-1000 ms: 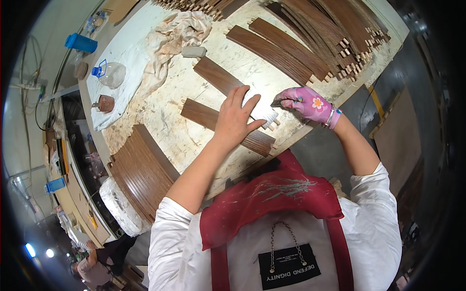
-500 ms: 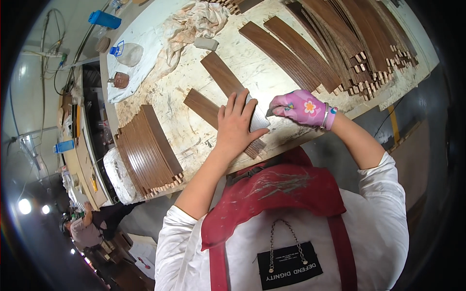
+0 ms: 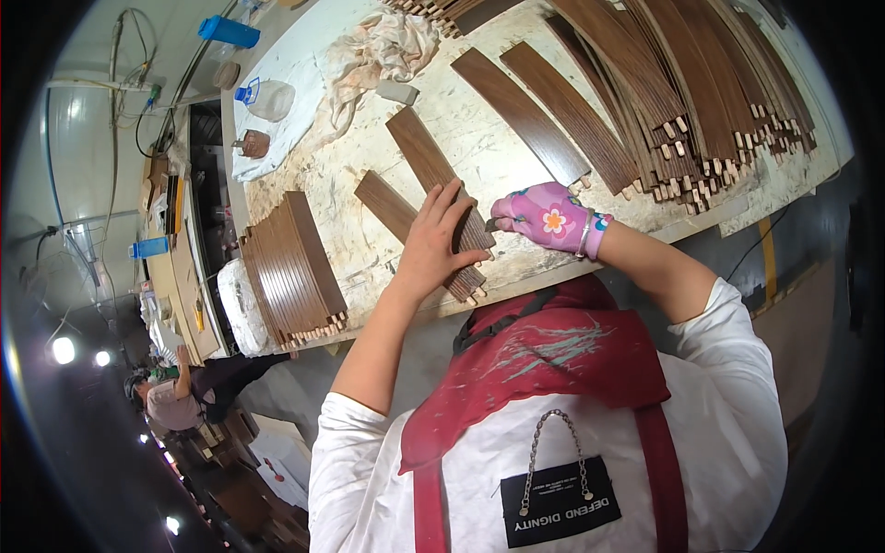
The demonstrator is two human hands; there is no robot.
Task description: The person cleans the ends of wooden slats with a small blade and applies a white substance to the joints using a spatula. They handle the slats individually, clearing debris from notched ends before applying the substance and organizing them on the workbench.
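Observation:
My bare left hand [image 3: 433, 238] rests with spread fingers across the near part of a dark brown wooden slat [image 3: 419, 138], its thumb reaching the slat's near end. Beside it on the left lies a second slat [image 3: 387, 205], partly covered by that hand. My right hand [image 3: 544, 218], in a pink flowered glove, is closed on a small dark piece [image 3: 493, 224]. This piece is right by the first slat's right edge; contact is unclear. Further right lie two more slats with pale pegs at their ends, a left one [image 3: 507, 106] and a right one [image 3: 576, 120].
A row of slats [image 3: 290, 267] stands at the table's left end, and a large stack [image 3: 687, 83] lies at the right. Behind are a grey block [image 3: 397, 91], a crumpled cloth [image 3: 387, 46], a clear jug [image 3: 272, 100] and a brown pot [image 3: 253, 144]. Someone [image 3: 171, 401] is far left.
The view has shifted slightly. Both hands have moved a little left across the table, along with the near end of the slat under my left hand. Bright glare on that end has gone.

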